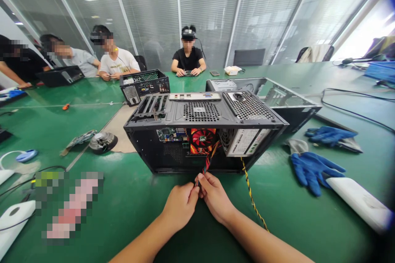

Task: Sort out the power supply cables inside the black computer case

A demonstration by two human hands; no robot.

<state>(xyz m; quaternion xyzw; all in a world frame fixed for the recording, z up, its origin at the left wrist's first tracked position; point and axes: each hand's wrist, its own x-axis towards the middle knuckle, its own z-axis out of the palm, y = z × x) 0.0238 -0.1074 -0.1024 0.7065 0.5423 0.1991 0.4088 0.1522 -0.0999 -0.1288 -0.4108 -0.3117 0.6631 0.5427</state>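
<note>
A black computer case lies in front of me with its open side toward me and its back panel facing up. Inside it I see a red fan, part of a circuit board and a power supply. A twisted cable bundle of red, black and green wires comes out of the case. My left hand and my right hand pinch its end close together; the fingertips hide that end. Beside my right arm hangs a yellow-and-black cable, untouched.
Blue gloves and a white device lie at right. Behind stand another open case and a smaller one. A round metal part lies at left. Several people sit across the green table.
</note>
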